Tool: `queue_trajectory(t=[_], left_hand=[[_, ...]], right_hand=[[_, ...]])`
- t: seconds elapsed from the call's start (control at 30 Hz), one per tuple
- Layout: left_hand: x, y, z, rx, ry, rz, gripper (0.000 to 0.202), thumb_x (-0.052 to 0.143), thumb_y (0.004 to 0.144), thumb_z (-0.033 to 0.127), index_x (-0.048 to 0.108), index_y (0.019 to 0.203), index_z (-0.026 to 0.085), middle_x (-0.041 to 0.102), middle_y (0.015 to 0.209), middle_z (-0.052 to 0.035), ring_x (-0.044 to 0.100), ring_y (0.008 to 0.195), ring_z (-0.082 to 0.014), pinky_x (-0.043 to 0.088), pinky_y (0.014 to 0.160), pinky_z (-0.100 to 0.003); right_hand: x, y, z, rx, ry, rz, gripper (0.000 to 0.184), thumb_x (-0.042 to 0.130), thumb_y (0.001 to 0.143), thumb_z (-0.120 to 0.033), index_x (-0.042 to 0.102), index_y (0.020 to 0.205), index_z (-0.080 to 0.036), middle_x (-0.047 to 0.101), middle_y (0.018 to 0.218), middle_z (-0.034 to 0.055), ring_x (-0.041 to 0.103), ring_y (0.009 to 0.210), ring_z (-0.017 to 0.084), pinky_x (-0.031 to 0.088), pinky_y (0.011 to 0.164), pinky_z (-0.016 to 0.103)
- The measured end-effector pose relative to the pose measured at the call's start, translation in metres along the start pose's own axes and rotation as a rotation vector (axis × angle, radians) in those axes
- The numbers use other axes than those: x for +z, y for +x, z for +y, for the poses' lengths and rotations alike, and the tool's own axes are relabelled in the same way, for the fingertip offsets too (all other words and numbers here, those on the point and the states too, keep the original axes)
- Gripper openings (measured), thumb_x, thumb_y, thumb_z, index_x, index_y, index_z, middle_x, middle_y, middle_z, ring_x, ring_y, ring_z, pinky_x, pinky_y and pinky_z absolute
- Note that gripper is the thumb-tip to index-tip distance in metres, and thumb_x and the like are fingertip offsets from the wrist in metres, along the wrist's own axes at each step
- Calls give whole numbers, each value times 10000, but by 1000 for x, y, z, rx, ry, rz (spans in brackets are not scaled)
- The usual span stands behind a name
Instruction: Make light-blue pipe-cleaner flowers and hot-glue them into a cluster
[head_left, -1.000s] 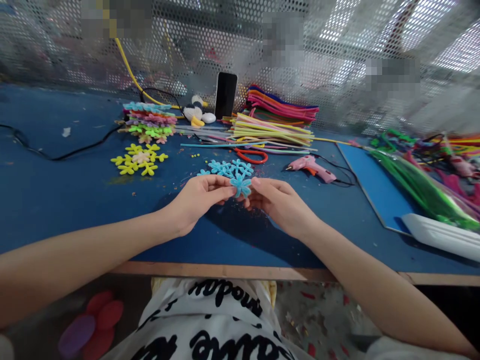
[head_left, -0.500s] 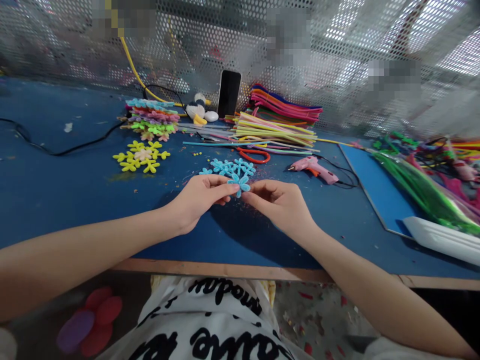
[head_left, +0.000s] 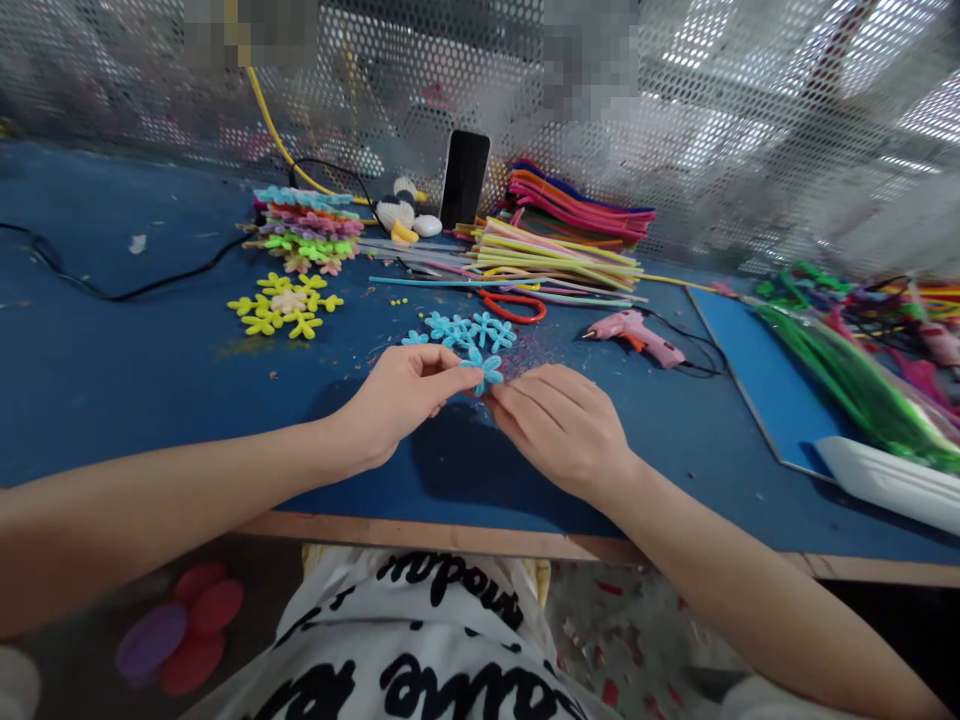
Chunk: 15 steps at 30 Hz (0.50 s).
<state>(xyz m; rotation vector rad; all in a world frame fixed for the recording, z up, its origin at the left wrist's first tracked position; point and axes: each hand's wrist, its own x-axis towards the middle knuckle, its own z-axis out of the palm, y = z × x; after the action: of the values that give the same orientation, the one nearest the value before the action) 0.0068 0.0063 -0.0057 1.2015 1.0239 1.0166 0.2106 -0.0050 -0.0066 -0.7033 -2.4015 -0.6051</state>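
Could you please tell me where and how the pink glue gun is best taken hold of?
Probably by the handle, coming from the near right with the right hand. The pink glue gun seems to lie flat, its handle slanting that way; the nozzle points left, away from the grip, and the orange trigger sits along the near edge.

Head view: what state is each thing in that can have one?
Left hand, fingers closed on blue flower
Right hand, fingers at the flower's lower edge, grip unclear
Blue flower, held, petals spread
Yellow snowflake, lying flat
Colourful flowers, stacked
Phone, upright, screen dark
Glue gun, lying on its side
Yellow pipe cleaners, piled loosely
Green pipe cleaners, bagged
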Motion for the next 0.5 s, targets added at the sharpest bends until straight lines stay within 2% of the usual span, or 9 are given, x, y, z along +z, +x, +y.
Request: queue_trajectory(t=[0.1,0.2,0.27,0.33,0.43,0.5], left_hand=[[0,0,0,0,26,7,313,824,720,386,617,625,172,497,581,45,360,515,-75,244,486,-254],[-2,-1,2,25,52,-22,266,814,732,375,658,660,170,534,598,38,380,505,-71,284,476,-242],[-4,-1,3,57,43,-56,259,753,793,413,697,730,167,617,678,5,439,527,-83,356,488,-236],[-5,-1,4,92,26,-62,267,656,865,425,722,879,166,685,823,-36,521,597,-107,430,527,-236],[-8,-1,4,194,124,-22,340,657,836,300,670,1159,198,693,1066,-56,612,772,-138,490,613,-230],[-9,0,4,272,277,-40,364,700,795,264,673,1153,204,694,1085,-47,626,840,-150,499,675,-233]], right_hand=[[-1,0,-1,-14,9,10,139,606,951,-154,731,957,-215,757,823,62,650,751,195,516,694,359],[-4,3,-3,16,55,50,127,622,934,-146,723,956,-219,762,833,59,653,752,192,522,714,349],[-8,7,-5,185,141,100,125,611,934,-155,716,937,-222,755,822,58,655,745,188,518,719,339],[-12,11,-6,446,279,115,123,603,939,-202,704,871,-220,733,780,53,645,709,178,502,685,324],[-14,15,-3,798,599,15,207,638,922,-320,665,755,-200,666,677,27,577,600,144,439,568,285],[-12,15,1,952,854,-57,266,673,893,-380,639,710,-189,611,623,4,518,555,122,391,522,265]])
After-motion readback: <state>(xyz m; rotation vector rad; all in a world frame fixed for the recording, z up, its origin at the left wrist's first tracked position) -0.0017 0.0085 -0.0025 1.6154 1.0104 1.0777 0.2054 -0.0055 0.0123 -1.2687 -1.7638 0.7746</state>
